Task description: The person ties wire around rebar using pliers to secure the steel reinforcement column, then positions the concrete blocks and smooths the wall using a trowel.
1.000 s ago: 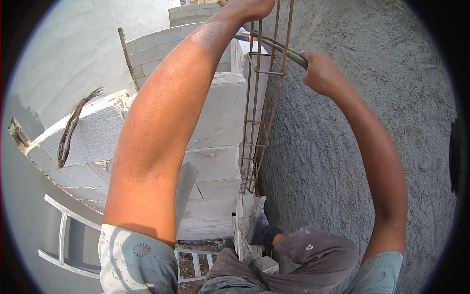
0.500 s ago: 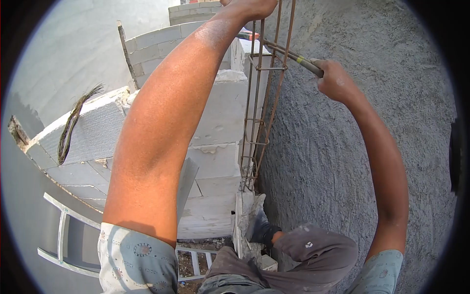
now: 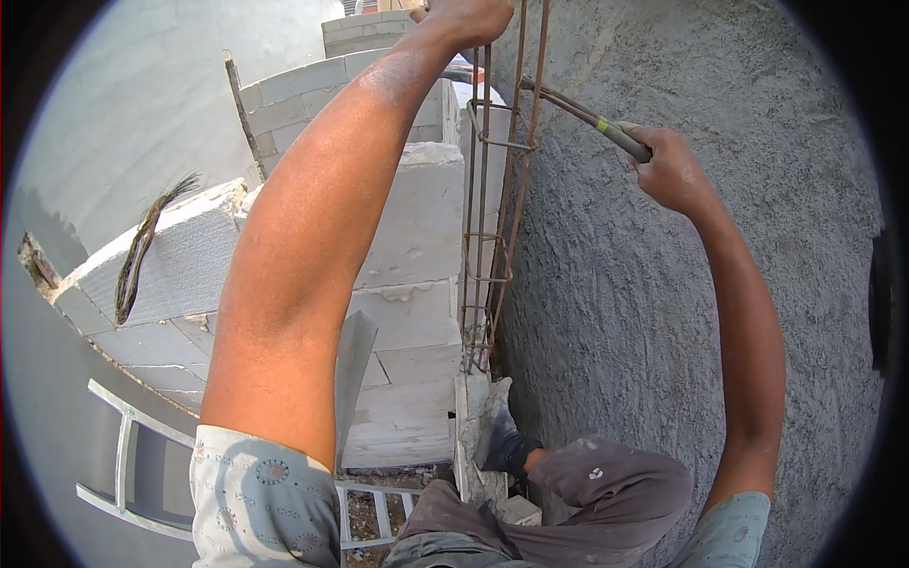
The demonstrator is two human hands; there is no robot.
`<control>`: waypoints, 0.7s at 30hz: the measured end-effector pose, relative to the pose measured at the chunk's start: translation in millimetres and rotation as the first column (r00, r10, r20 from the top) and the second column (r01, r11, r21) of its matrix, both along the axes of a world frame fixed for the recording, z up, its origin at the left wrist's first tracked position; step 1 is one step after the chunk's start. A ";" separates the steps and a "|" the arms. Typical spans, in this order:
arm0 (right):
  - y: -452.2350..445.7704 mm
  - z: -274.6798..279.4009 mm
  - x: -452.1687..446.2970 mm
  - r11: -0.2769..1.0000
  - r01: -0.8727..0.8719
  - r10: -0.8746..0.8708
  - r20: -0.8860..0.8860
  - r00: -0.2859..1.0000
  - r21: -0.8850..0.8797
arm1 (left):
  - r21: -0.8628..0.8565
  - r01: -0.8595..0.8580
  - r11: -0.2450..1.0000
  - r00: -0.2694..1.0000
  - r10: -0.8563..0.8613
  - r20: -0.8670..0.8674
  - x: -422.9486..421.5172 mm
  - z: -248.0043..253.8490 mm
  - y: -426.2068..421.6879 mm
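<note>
One tool (image 3: 578,111) gripped in right hand (image 3: 670,170) | left hand (image 3: 473,19) by rebar (image 3: 532,146), grasp cannot be told | rebar best held steady

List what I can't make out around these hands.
All in the head view:
Left hand: its grip, cut off by the top edge.
Rebar cage: upper end, cut off there too.
Tool in the right hand: its tip, too small to read.
Red-and-dark thing: partly behind the left forearm.

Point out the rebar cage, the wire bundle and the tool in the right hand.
Rebar cage (image 3: 523,199): head view, right-hand upright bar.
Wire bundle (image 3: 142,246): head view, middle strands.
Tool (image 3: 601,124): head view, yellow band.
</note>
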State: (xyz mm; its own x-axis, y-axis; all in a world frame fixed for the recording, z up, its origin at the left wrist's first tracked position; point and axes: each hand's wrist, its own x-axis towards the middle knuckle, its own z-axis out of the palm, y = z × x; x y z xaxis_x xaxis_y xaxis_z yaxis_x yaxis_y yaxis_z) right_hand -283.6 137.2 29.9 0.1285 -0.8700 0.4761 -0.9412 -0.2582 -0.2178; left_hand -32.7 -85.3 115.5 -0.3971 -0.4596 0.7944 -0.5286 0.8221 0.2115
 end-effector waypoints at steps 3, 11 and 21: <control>-29.3 -3.8 1.6 0.962 -0.144 0.115 -0.137 0.984 -0.232 | -0.001 -0.003 1.000 1.000 0.003 0.005 -0.7 1.2 0.8; -51.8 -11.1 38.0 0.982 -0.076 0.061 -0.090 0.994 -0.172 | -0.003 -0.010 1.000 1.000 0.010 0.011 4.0 0.2 1.7; -38.0 -10.6 32.9 0.970 -0.075 0.113 0.153 0.982 -0.232 | 0.004 -0.021 1.000 1.000 0.021 0.021 3.5 -2.8 -2.0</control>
